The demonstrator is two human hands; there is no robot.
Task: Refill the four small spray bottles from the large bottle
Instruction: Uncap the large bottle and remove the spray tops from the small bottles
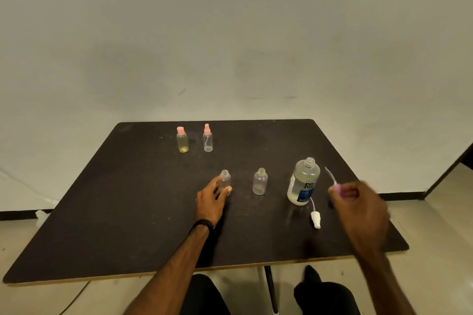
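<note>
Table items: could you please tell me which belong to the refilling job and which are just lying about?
Job:
- large bottle, uncapped
- two open small bottles
- two capped small bottles
- white spray cap, lying loose
- pink spray cap, in right hand
- left hand, holding an open bottle

Lying about:
- nothing apart from the table

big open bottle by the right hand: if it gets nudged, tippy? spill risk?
Probably steady: the large bottle stands upright on the table, broad-bodied and looking largely full, so likely weighty. Its neck is uncapped, so a hard knock could spill. The smooth clear plastic may be slippery.
</note>
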